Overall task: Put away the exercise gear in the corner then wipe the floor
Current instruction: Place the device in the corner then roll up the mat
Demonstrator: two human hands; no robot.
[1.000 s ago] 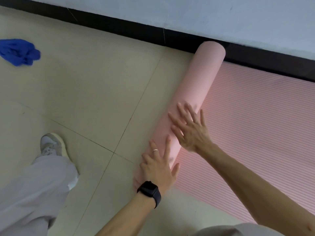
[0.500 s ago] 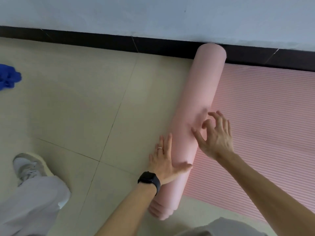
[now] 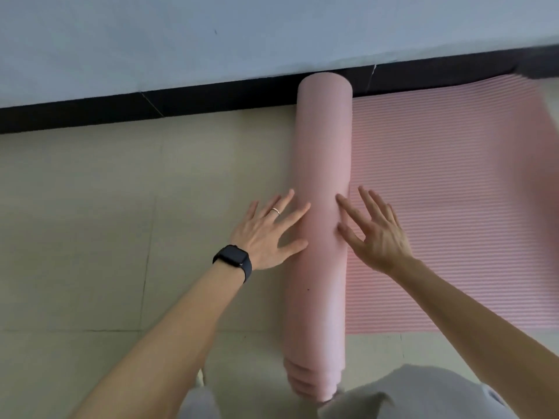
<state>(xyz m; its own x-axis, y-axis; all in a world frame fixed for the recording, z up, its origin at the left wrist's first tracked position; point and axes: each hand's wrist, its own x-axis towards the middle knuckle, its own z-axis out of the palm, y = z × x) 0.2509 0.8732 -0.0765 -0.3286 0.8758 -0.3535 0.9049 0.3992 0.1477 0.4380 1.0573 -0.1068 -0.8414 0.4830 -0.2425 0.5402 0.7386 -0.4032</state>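
A pink exercise mat lies on the tiled floor, partly rolled into a thick roll [image 3: 322, 164] that runs from the wall toward me. Its flat ribbed part [image 3: 447, 192] stretches to the right of the roll. My left hand [image 3: 269, 231], with a ring and a dark watch on the wrist, has its fingers spread and touches the roll's left side. My right hand [image 3: 375, 231] is also spread, its fingertips on the roll's right side over the flat part. Neither hand grips anything.
A pale wall [image 3: 211, 40] with a black skirting board [image 3: 151, 108] runs across the top, and the roll's far end touches it. Beige floor tiles [image 3: 106, 222] fill the left. My grey-clad knees [image 3: 423, 394] show at the bottom edge.
The view swung right, so the blue cloth and my shoe left the frame. The roll now points straight at the wall. Both hands opened and shifted to flank the roll's sides.
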